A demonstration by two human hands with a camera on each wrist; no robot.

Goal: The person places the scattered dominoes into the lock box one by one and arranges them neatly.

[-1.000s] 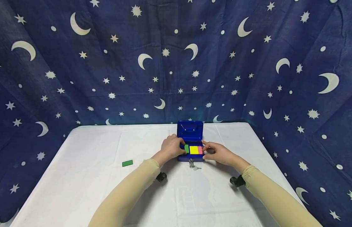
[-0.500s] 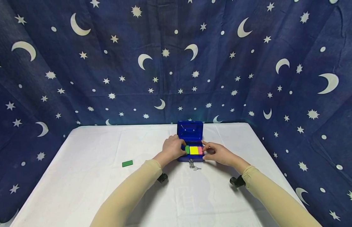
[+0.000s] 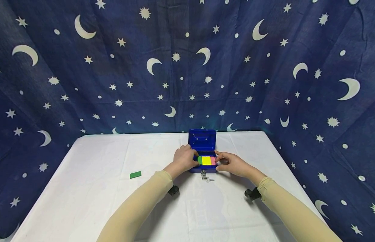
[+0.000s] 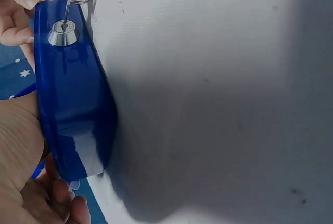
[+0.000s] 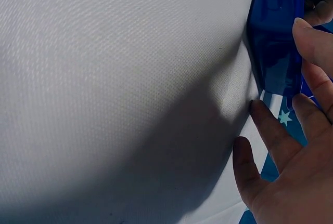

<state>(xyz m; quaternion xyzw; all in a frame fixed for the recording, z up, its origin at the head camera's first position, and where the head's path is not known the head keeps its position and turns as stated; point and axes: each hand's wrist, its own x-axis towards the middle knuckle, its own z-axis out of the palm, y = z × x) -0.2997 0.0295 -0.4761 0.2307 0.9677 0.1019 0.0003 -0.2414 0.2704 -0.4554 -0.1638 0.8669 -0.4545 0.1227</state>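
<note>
A blue metal cash box (image 3: 202,170) stands with its lid (image 3: 202,139) raised. Inside lie a yellow block (image 3: 206,160) and a pink block (image 3: 213,161), side by side. Left of them, against the yellow one, is a green block (image 3: 200,160). My left hand (image 3: 184,158) pinches that green block between thumb and index finger, partly covering it. At the box's right end, my right hand (image 3: 234,164) holds the rim, with a fingertip beside the pink block. In the right wrist view the thumb (image 5: 315,44) lies on the rim, and two fingers spread away from the box.
A second green block (image 3: 135,174) lies to the left on the white-covered table (image 3: 93,188). Keys on a ring (image 3: 209,179) hang from the lock (image 4: 63,33) at the box's front. A blue curtain (image 3: 129,67) with moons and stars stands behind the table.
My left hand has shifted slightly right, bringing the green block up against the yellow one inside the box. The right hand has stayed in place.
</note>
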